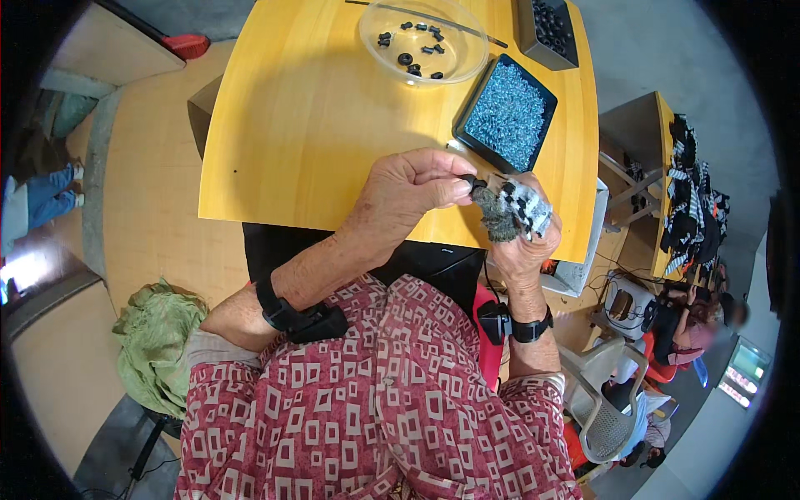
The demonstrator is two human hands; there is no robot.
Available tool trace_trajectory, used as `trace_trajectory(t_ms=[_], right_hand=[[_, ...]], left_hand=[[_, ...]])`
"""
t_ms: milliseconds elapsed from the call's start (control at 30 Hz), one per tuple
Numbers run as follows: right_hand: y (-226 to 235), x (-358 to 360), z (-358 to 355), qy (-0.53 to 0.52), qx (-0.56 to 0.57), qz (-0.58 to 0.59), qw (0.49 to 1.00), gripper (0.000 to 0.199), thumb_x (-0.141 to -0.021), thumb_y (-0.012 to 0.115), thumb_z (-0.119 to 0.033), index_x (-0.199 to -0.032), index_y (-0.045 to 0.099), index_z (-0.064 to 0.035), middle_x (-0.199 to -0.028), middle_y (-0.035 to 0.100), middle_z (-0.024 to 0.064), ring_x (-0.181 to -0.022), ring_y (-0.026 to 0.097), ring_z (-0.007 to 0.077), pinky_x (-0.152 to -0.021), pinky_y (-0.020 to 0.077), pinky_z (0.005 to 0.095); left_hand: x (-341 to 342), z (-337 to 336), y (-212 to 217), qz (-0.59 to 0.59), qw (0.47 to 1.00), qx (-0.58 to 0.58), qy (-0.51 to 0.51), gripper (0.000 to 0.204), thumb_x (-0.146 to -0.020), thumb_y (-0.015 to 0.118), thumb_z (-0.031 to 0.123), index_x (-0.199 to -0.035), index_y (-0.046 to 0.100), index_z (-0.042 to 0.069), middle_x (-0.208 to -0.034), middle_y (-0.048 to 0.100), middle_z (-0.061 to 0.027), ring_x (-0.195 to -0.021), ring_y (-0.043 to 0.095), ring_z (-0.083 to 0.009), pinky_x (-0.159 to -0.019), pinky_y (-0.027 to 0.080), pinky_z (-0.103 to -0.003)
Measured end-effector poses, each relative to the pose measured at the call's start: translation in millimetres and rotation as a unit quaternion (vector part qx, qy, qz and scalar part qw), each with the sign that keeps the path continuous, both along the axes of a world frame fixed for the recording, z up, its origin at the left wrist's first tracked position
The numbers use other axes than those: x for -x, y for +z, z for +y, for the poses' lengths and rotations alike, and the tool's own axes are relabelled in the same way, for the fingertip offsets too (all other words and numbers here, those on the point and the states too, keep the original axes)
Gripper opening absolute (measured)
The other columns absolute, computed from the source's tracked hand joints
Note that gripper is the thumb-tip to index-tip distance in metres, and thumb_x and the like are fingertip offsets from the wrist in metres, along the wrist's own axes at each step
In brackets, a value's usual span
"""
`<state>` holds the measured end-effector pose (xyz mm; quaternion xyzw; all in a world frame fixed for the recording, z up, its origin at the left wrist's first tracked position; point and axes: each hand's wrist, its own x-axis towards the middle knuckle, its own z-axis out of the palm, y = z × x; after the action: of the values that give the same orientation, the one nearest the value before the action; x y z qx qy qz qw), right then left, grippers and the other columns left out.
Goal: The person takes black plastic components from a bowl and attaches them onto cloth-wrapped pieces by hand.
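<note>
Yellow wooden table (300,125) on grey concrete floor (667,58), sunlit

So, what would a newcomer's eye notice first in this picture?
First the two hands meeting at the table's near edge: the left hand pinches a small black part against the gloved fingers of the right hand. Behind them sit a black tray of blue screws and a clear bowl with black parts.

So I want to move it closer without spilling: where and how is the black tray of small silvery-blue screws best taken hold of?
Grip the black tray by its two opposite long walls, coming straight down from above and pinching from outside. It lies flat on the yellow table, is open-topped and heaped with screws, so it likely needs to stay level.
</note>
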<state>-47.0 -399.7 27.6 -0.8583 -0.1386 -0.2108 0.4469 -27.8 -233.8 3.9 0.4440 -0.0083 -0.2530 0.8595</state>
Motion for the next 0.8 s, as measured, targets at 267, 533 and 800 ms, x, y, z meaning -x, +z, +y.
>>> trace_trajectory(t_ms=[267, 533, 800], right_hand=[[-12.1, 1.0, 3.1, 0.033, 0.104, -0.098, 0.989, 0.025, -0.059, 0.072, 0.003, -0.080, 0.059, -0.0012, -0.080, 0.060, 0.0125, -0.067, 0.057, 0.0282, -0.059, 0.0466, 0.0343], [-13.1, 0.2, 3.9, 0.023, 0.124, -0.103, 0.987, 0.027, -0.057, 0.071, 0.004, -0.082, 0.060, -0.0007, -0.083, 0.059, 0.0131, -0.071, 0.057, 0.0295, -0.060, 0.0464, 0.0360], [-14.6, 0.4, 8.0, 0.015, 0.135, -0.094, 0.986, 0.028, -0.057, 0.072, 0.002, -0.083, 0.060, 0.0006, -0.084, 0.059, 0.0127, -0.071, 0.057, 0.0290, -0.061, 0.0467, 0.0357]], left_hand=[[4.2, -1.5, -4.0, 0.052, 0.998, -0.001, 0.034, 0.020, -0.081, 0.063, 0.006, -0.100, 0.060, 0.001, -0.090, 0.062, -0.0030, -0.082, 0.056, -0.0077, -0.073, 0.045, -0.021], [3.2, -3.2, -2.7, 0.058, 0.997, -0.031, 0.030, 0.020, -0.083, 0.062, 0.013, -0.102, 0.062, 0.006, -0.092, 0.061, 0.0020, -0.082, 0.056, -0.0035, -0.074, 0.046, -0.018], [0.4, -1.3, -4.3, 0.044, 0.998, -0.036, 0.031, 0.019, -0.083, 0.062, 0.011, -0.101, 0.062, 0.004, -0.089, 0.062, 0.0016, -0.081, 0.055, -0.0036, -0.074, 0.046, -0.019]])
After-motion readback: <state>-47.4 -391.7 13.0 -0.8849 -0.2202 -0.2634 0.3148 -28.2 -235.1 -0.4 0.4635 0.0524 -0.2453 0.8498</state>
